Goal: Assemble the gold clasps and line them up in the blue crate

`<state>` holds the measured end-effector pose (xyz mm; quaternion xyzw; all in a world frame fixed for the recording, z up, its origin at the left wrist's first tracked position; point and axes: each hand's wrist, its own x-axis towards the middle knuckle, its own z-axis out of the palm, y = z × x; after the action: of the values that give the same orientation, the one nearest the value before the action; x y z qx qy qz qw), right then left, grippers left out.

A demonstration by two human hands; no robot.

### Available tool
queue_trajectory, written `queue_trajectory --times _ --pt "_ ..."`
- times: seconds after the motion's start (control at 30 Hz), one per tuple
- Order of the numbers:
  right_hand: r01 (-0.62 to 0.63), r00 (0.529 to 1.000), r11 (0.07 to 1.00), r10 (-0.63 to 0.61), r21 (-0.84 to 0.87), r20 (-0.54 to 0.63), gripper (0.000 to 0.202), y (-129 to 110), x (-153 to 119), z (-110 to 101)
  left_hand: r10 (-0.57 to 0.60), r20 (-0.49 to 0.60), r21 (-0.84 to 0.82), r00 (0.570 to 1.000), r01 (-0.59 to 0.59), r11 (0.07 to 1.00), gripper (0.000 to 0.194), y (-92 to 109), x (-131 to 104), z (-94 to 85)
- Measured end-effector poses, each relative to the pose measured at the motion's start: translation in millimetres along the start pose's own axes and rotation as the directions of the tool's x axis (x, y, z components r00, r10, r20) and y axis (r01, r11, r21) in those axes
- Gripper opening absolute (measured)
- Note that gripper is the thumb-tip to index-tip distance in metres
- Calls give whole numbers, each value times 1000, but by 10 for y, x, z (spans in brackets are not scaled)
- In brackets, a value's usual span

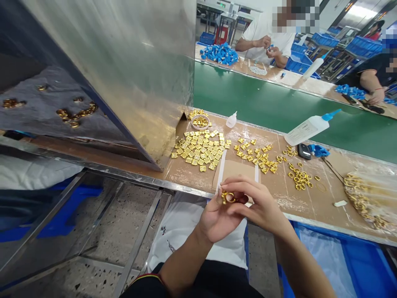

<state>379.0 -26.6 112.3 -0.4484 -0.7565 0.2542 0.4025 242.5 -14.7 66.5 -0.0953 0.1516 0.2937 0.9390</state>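
Note:
My left hand (218, 219) is closed on a small gold ring piece (228, 197), held between thumb and fingers at the bench's front edge. My right hand (256, 203) curls over the same piece from the right, its fingers bent around it; the fingertips are partly hidden. Just beyond my hands lies a cardboard pad (238, 169) with white strips. Many square gold pieces (201, 149) are spread behind and to the left. Smaller gold pieces (259, 157) lie behind and to the right, with loose gold rings (300, 178) farther right.
A metal housing (124, 62) rises at the left. Beyond the bench runs a green belt (248, 89). A large bottle (310, 128), a small bottle (231, 120), a black key fob (304, 151) and a bag of rings (372, 198) are on the bench. Two people sit across.

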Motion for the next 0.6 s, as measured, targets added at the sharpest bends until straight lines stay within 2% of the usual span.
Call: queue_trajectory --times 0.07,0.17,0.2,0.27,0.33,0.37,0.4,0.43,0.47,0.5,0.53,0.57,0.6 --pt "19 1000 995 -18 -100 11 24 -66 -58 -20 -29 33 20 999 28 999 17 -60 -9 -4" --pt "71 996 977 -80 -199 -36 22 -161 -194 -46 -84 130 93 988 73 993 13 -170 -5 -17" --pt "74 994 972 -89 -223 -58 22 -170 -259 -63 -115 155 142 981 93 985 18 -190 0 -26" --pt "15 991 963 -50 -270 -121 22 -116 -423 -128 -150 162 296 975 97 950 32 -159 16 -56" --pt "-134 972 940 62 -315 -228 21 71 -629 -247 -56 117 549 992 -18 836 37 -6 40 -109" --pt "-239 944 912 137 -333 -301 19 215 -738 -326 66 100 695 993 -117 709 32 116 55 -146" --pt "-354 902 869 219 -345 -374 20 387 -844 -413 225 108 829 968 -213 517 24 260 72 -188" --pt "-455 854 822 293 -344 -430 27 576 -939 -504 400 142 915 906 -274 295 15 417 90 -234" --pt "-549 802 766 369 -334 -470 35 771 -1017 -591 536 193 956 822 -281 86 9 575 110 -281" --pt "-633 746 702 440 -327 -500 42 958 -1075 -669 615 256 963 746 -254 -93 5 723 129 -327" --pt "-693 701 644 497 -324 -512 46 1126 -1111 -733 639 318 948 701 -210 -241 3 851 151 -367" --pt "-732 666 595 520 -332 -535 48 1265 -1127 -780 631 373 917 680 -166 -363 6 954 174 -400" --pt "-753 646 557 525 -350 -555 50 1369 -1129 -809 600 419 875 682 -127 -466 10 1029 201 -423"
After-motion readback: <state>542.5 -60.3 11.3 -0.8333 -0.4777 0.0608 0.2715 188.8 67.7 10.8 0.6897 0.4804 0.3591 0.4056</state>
